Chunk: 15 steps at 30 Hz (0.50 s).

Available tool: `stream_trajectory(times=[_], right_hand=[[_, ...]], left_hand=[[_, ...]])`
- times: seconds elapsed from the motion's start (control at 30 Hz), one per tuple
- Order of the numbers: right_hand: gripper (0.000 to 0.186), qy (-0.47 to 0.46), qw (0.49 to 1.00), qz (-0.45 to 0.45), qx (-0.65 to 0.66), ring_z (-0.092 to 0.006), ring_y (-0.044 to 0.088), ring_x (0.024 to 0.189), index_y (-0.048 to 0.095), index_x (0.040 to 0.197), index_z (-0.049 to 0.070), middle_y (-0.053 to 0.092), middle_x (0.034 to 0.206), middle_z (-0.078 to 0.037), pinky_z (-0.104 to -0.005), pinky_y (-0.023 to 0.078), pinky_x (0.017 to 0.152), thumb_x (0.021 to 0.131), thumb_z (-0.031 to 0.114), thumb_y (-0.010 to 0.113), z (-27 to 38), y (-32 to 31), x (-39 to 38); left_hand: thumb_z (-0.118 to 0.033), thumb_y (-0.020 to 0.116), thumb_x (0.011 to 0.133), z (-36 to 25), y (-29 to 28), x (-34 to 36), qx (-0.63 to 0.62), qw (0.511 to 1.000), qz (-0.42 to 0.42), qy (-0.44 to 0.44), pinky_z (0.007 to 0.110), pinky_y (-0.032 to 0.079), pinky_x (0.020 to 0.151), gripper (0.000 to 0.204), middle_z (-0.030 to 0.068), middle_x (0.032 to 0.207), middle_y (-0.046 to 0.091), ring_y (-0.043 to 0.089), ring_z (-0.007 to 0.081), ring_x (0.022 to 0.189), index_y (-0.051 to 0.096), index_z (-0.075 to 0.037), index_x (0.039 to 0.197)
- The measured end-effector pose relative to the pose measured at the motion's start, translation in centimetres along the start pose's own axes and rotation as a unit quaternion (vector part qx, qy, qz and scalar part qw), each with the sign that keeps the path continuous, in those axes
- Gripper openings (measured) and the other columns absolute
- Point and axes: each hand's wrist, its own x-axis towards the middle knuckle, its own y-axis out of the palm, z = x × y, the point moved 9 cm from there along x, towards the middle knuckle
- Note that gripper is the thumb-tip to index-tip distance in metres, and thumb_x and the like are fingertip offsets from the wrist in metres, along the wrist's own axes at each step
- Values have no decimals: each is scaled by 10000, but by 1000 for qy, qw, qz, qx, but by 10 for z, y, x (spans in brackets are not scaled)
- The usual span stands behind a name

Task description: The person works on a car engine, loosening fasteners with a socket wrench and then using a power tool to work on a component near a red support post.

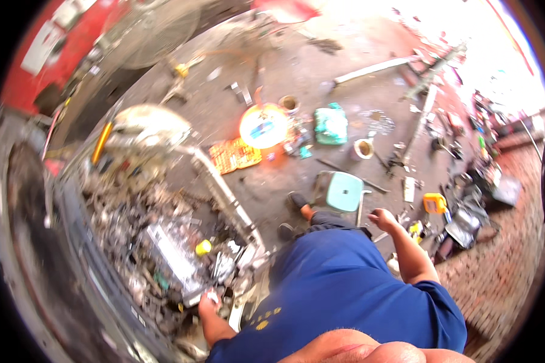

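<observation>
At the near edge of an open engine bay (139, 242) on my left, my left hand (208, 304) is closed round something small and white, too blurred to name. Beside that hand lies the long silver-grey engine cover (174, 257), with a bright yellow cap (203, 247) to its right. My right hand (380, 218) hangs over the floor on the other side of my body, fingers curled in; whether anything is inside them is hidden. Nearest to it is a stool with a light turquoise top (345, 191), a little to its left.
Farther off on the floor are a bright round tray (264, 126), an orange packet (235, 155), a turquoise bundle (331, 124) and a bucket (363, 149). A yellow jug (434, 203) and piled parts (466, 224) lie right, before a brick wall (515, 242). Metal bars (378, 69) cross the floor.
</observation>
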Motion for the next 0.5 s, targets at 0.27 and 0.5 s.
stream_trajectory(times=[0.27,0.5], right_hand=[[448,-9,1000,0,-10,-420,718,1105,778,1170,50,768,1144,-227,-500,557,970,995,450,678,-4,3,2],[518,4,1000,4,1,-422,706,1134,763,1199,27,758,1175,-239,-504,549,995,993,495,685,4,7,-4]], left_hand=[[-542,799,865,2,83,2,384,912,92,-110,364,329,396,464,16,538,525,491,219,437,549,-221,642],[-522,817,858,-32,226,7,378,921,92,28,361,325,395,457,7,534,513,481,208,434,552,-221,639]])
